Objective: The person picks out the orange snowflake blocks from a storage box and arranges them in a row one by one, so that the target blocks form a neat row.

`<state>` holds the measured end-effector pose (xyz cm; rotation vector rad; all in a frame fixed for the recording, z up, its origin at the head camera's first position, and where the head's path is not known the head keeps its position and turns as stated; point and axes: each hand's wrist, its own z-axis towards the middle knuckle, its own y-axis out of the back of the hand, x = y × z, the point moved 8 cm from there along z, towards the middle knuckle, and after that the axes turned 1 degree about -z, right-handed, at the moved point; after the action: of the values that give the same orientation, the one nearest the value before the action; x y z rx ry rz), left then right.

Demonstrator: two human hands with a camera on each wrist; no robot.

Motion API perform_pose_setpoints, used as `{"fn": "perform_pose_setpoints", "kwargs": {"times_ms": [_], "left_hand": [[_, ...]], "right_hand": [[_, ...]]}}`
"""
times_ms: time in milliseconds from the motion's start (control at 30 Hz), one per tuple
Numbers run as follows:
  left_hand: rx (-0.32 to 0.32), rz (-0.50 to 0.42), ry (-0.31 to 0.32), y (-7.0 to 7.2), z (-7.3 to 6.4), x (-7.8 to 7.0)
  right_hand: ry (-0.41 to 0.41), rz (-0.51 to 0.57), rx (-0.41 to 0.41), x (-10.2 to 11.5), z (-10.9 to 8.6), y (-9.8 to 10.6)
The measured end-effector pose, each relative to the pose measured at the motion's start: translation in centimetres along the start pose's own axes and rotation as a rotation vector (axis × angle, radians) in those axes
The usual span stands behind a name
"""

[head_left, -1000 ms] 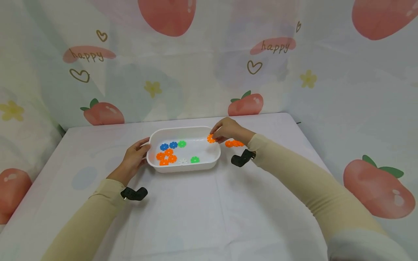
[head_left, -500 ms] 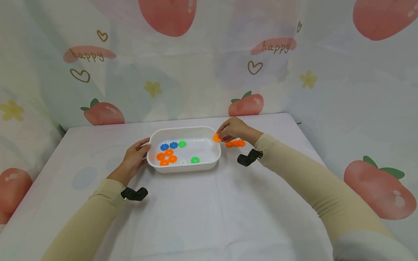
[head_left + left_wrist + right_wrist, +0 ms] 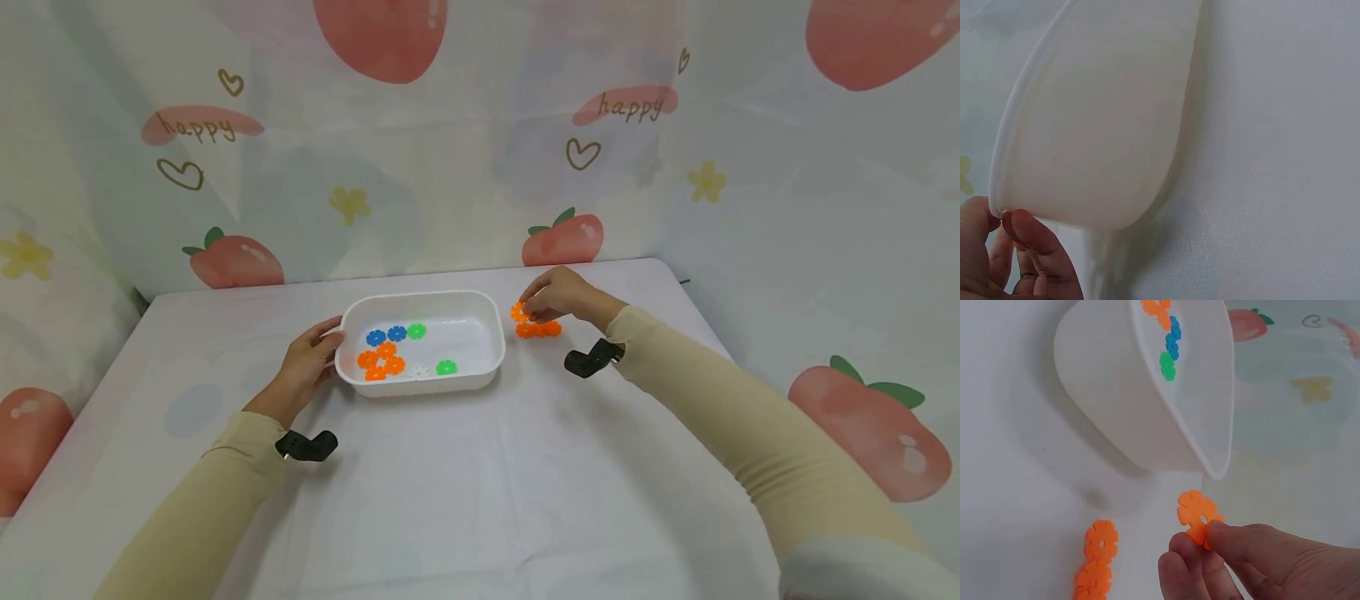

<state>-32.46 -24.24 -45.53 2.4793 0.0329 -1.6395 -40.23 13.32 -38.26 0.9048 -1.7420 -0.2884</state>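
Note:
My left hand grips the left end of a white plastic basin, thumb and fingers at its rim in the left wrist view. Between thumb and fingers, my right hand pinches an orange flower-shaped plastic disc, held just right of the basin. Below that hand a row of orange discs lies on the table. Inside the basin are several orange discs, two blue discs, two green discs and some clear or white discs that are hard to make out.
A white cloth covers the table, whose right edge runs past the right forearm. Behind it hangs a backdrop printed with strawberries, hearts and yellow flowers. Each wrist carries a black strap mount.
The right hand has moved right with the orange disc, from over the basin's right rim to above the row of orange discs. The left hand and basin stay in place.

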Motion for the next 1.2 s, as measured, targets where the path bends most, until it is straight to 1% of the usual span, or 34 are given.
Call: {"fn": "perform_pose_setpoints", "kwargs": {"times_ms": [200, 433, 667, 933, 1200], "left_hand": [[-0.004, 0.001, 0.002, 0.0, 0.0, 0.0], [0.001, -0.004, -0.001, 0.0, 0.2, 0.0], [-0.005, -0.009, 0.006, 0.2, 0.5, 0.2], [-0.008, 0.007, -0.001, 0.2, 0.3, 0.1], [-0.004, 0.006, 0.001, 0.0, 0.2, 0.1]], "right_hand": [[-0.011, 0.016, -0.008, -1.1, 0.0, 0.7], [-0.034, -0.036, -0.029, -2.3, -0.1, 1.6], [-0.058, -0.010, -0.057, -3.4, 0.2, 2.3], [-0.109, 0.020, -0.050, -5.4, 0.8, 2.4], [-0.137, 0.036, -0.053, -6.9, 1.0, 2.6]]}}
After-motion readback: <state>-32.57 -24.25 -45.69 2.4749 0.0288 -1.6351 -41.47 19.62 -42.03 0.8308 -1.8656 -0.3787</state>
